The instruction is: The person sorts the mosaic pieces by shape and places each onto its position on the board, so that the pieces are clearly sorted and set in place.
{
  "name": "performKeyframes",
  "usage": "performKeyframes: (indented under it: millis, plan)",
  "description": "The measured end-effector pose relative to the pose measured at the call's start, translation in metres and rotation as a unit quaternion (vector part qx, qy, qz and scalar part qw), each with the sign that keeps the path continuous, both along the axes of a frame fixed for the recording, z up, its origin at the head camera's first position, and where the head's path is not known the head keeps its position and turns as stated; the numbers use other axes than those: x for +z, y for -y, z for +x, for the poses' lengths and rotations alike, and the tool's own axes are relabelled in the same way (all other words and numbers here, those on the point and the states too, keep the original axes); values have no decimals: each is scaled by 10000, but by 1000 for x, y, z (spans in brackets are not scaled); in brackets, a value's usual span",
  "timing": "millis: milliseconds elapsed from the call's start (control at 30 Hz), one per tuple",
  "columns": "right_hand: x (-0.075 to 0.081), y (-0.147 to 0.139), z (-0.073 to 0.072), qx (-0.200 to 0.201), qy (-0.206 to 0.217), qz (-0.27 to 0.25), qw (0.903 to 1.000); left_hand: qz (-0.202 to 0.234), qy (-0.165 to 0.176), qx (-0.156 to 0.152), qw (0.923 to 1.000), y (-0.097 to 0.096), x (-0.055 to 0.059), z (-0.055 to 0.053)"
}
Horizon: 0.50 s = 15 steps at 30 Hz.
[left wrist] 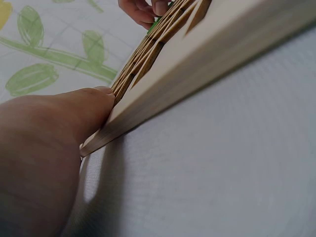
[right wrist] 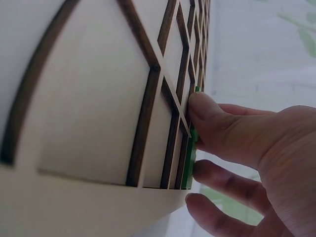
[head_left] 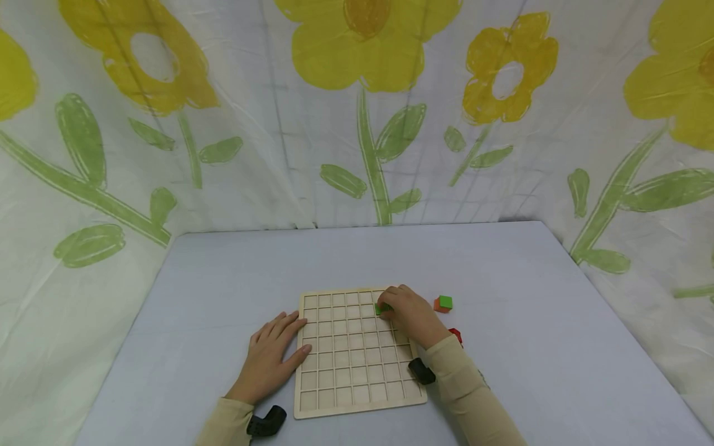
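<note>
A pale wooden board (head_left: 357,359) divided into square cells lies on the table. My left hand (head_left: 271,356) rests at its left side with fingers spread, the fingertips and thumb touching the rim. Over the far right cells, my right hand (head_left: 409,314) pinches a small green block (head_left: 379,310), mostly hidden by the fingers. In the right wrist view, the thumb (right wrist: 205,107) presses near green pieces (right wrist: 188,165) seated at the board's edge; their exact number cannot be made out. The left wrist view shows the left thumb (left wrist: 91,106) against the board's side.
A green-and-orange cube (head_left: 444,303) stands right of the board. Nearer, a red piece (head_left: 456,335) is partly covered by the right forearm. Black wrist devices (head_left: 268,422) sit at both cuffs. A flower-printed curtain (head_left: 240,186) hangs behind the white table (head_left: 234,266).
</note>
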State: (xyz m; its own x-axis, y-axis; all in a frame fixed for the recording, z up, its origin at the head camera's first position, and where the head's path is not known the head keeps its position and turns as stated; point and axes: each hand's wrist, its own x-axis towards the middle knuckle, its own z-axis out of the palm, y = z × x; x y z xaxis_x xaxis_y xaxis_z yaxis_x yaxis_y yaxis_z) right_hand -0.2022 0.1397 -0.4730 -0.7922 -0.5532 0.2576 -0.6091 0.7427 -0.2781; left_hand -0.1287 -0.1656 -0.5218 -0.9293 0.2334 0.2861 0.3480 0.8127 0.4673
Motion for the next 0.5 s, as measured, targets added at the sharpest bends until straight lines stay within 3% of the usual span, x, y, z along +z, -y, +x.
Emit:
performKeyframes:
  millis: [267, 500]
  plan:
    - [6, -6, 5, 113, 150, 89, 9998, 58, 87, -27, 9999, -1, -1, -1]
    - [29, -28, 6, 101, -412, 331, 9986, 12, 79, -4, 10000, 0, -1, -2]
